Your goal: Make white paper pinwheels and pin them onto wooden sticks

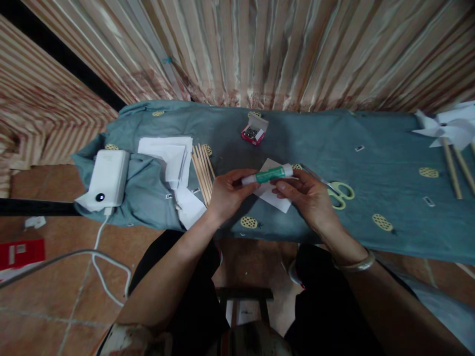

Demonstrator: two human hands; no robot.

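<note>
A green and white glue stick (270,174) is held level above a small white paper square (282,203) on the cloth. My left hand (230,194) is closed on its left end, thumb and index finger pinching the white part. My right hand (308,198) curls at the other white end, its index finger against the tip and its thumb just below. Partly behind the right hand lie scissors with pale green handles (343,194). Several thin wooden sticks (201,170) lie to the left of my left hand.
An open small red box (255,129) of metal pins stands farther back. White paper sheets (166,153) and a white power bank (109,178) with a cable are at left. Paper pinwheels (447,129) on sticks lie far right. A striped curtain (260,59) hangs behind the table.
</note>
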